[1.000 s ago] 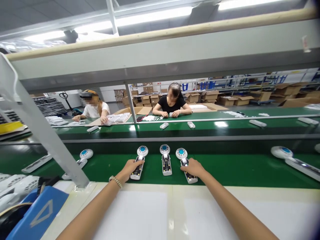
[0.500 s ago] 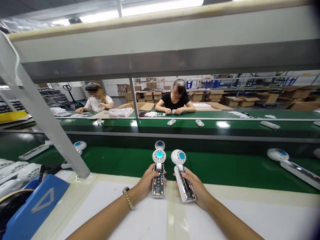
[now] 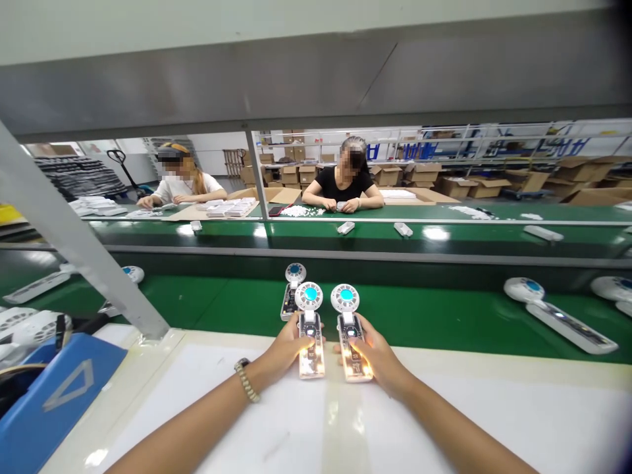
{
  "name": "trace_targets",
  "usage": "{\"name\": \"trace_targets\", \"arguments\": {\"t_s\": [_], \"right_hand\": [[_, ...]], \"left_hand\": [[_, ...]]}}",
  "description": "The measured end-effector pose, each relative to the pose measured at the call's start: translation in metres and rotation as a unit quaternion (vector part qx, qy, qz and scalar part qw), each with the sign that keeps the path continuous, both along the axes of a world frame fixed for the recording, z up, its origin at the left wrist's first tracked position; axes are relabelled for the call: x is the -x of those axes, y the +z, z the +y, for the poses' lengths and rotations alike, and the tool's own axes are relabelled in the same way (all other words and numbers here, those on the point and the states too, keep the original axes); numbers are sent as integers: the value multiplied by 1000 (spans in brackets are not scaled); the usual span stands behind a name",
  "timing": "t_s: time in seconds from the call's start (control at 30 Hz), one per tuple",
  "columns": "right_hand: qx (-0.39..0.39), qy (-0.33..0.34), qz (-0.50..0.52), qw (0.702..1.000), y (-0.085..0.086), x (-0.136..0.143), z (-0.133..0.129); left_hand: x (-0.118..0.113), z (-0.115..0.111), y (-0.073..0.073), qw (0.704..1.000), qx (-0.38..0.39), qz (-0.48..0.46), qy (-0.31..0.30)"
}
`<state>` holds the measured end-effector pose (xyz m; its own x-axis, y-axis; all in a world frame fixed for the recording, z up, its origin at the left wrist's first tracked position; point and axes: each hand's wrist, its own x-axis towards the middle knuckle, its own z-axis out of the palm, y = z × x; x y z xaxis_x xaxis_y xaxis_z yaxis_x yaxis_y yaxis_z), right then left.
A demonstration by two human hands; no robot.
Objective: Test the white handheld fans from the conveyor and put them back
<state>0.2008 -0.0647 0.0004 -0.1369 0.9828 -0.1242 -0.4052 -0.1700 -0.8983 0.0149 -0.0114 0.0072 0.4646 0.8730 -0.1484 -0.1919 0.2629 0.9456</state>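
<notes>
My left hand (image 3: pixel 290 345) is wrapped round a white handheld device (image 3: pixel 311 355) with a round vented head and a blue centre; its thumb lies on the exposed circuit board. A similar device (image 3: pixel 354 359) is in my right hand (image 3: pixel 376 349), thumb on its board too. Both devices stand side by side, heads up and apart, with yellow-orange lights glowing on their lower boards. Just behind the left one, a third device (image 3: pixel 295 272) lies on the green belt (image 3: pixel 419 322), partly hidden.
More devices lie on the belt at right (image 3: pixel 567 322) and left (image 3: pixel 37 288). A slanted grey post (image 3: pixel 99 250) and a blue bin (image 3: pixel 64 395) stand at the left. Two people sit across a farther belt (image 3: pixel 306 238). A grey shelf (image 3: pixel 316 85) spans overhead.
Orange lights have come on in both held devices. The right device has turned to face me more upright. The belt device behind the left one now shows more, farther left. The view has shifted.
</notes>
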Motion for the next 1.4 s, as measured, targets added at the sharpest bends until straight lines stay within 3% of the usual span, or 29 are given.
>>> {"name": "trace_targets", "arguments": {"t_s": [0.67, 1.4], "right_hand": [[-4, -12, -23, 1000, 6, 2, -5], [-4, 2, -4, 1000, 3, 3, -4]], "left_hand": [[0, -6, 10, 1000, -1, -13, -13], [1, 0, 0, 999, -7, -29, -18]]}}
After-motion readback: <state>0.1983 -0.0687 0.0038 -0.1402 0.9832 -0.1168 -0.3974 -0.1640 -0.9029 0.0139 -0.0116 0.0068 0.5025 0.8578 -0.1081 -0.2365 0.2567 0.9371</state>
